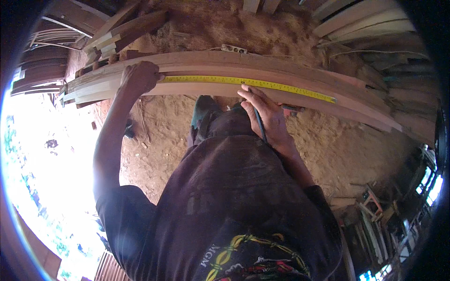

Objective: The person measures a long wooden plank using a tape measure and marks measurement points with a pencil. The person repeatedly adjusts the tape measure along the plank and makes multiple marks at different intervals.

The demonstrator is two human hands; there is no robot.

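Note:
A yellow tape measure [206, 79] lies stretched along a long reddish wooden board [187, 89], its free end out to the right. Around the tape's left part my left hand [140, 77] is closed; whether the case sits inside the fist is hidden. My right hand [268, 112] rests its fingertips by the board's near edge, close to the tape's middle. A thin dark pencil [259, 124] is held in it, slanting down along the palm.
More long planks [206, 60] lie side by side just beyond the board. A white power strip [234, 48] sits behind them on the sawdust-covered ground [154, 159]. Timber is stacked at the far left [126, 33] and the far right [370, 21]. Wooden frames [372, 206] stand at lower right.

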